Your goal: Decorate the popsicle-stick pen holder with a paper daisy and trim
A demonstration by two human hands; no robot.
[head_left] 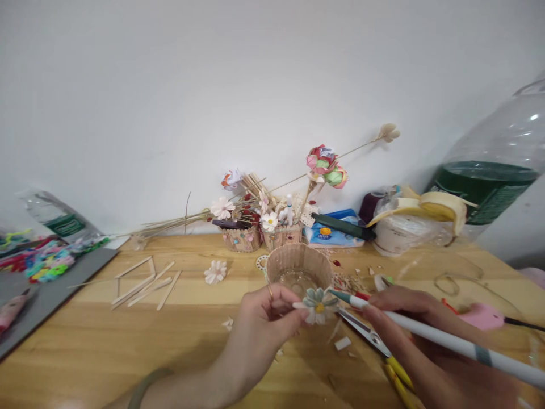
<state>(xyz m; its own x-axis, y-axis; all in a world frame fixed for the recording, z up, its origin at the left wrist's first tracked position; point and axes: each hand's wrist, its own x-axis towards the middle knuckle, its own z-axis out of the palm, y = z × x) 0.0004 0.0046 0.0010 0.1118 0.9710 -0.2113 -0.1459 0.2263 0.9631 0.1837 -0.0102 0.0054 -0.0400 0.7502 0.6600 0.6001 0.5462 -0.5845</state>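
Observation:
Pinched between the thumb and fingers of my left hand [272, 324] is a small artificial flower [315, 309] with a yellow centre. Some of its petals are tinted grey-green, others are white. My right hand [426, 346] grips a white marker [443, 341] with a teal tip, which is at or very near the petals on the flower's right side. Just behind the flower stands a round cup [300, 258] walled with wooden sticks. Scissors [370, 335] with yellow handles lie partly hidden under my right hand.
Craft sticks [145, 284] and a pale flower [215, 272] lie to the left. Decorated pots [240, 238] with flowers stand by the wall. A banana peel [443, 204], a large bottle [489, 170] and a pink glue gun [481, 316] are at right. Pipe cleaners [55, 255] lie far left.

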